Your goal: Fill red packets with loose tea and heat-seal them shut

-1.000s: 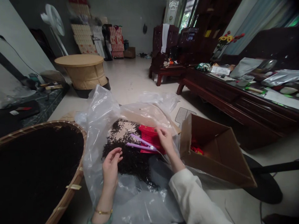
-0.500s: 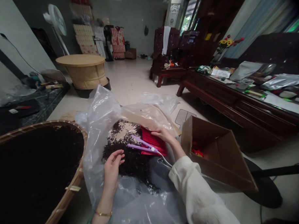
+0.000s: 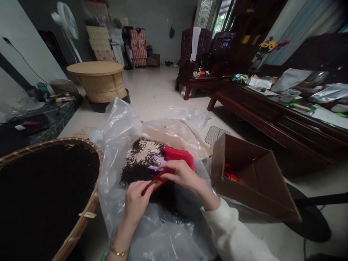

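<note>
Visibly, red packet (image 3: 158, 182): gold-marked, slanting, below frame centre.
Left hand (image 3: 136, 198): clamped on lower end.
Right hand (image 3: 183, 175): clamped on upper end.

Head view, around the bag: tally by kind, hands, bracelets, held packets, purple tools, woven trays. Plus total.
Left hand and right hand: 2
Gold bracelet and green bracelet: 2
Held red packet: 1
Purple tool: 1
Woven tray: 1
Total: 7
</note>
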`<state>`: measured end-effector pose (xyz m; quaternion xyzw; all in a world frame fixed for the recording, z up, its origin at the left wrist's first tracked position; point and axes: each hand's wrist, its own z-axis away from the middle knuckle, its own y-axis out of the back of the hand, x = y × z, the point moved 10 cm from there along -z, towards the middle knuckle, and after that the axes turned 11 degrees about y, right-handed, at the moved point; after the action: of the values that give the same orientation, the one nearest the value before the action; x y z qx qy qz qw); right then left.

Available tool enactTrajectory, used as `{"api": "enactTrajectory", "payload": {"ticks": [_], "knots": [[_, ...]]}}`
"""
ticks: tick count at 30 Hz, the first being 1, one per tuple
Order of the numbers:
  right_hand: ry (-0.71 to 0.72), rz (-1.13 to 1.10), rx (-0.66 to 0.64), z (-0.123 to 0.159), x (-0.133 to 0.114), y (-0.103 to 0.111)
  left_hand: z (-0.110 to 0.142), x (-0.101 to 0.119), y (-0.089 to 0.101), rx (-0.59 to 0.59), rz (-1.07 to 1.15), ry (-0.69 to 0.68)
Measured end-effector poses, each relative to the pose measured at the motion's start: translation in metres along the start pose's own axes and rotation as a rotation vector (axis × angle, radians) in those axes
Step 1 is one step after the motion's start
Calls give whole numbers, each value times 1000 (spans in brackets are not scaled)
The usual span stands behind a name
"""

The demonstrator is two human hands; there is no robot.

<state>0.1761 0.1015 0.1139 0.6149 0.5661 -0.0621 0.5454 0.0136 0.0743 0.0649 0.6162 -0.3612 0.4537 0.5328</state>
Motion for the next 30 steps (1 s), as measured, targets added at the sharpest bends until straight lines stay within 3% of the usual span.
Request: {"api": "enactTrajectory", "payload": {"ticks": [2, 5, 11, 17, 24, 30], "knots": [[0, 80, 209, 5, 0, 4, 1, -17, 2, 12, 27, 134], [108, 205, 361, 13, -8, -5, 3, -29, 3, 18, 60, 226], [246, 402, 419, 15, -24, -18, 4, -25, 3, 8, 98, 243], [228, 547, 550, 18, -31, 0, 3, -31, 2, 19, 85, 267], [456, 558, 467, 14, -53, 9, -7, -25, -5, -23, -1, 231], [306, 503, 447, 24, -34, 21, -23, -14, -19, -93, -92, 160]]}}
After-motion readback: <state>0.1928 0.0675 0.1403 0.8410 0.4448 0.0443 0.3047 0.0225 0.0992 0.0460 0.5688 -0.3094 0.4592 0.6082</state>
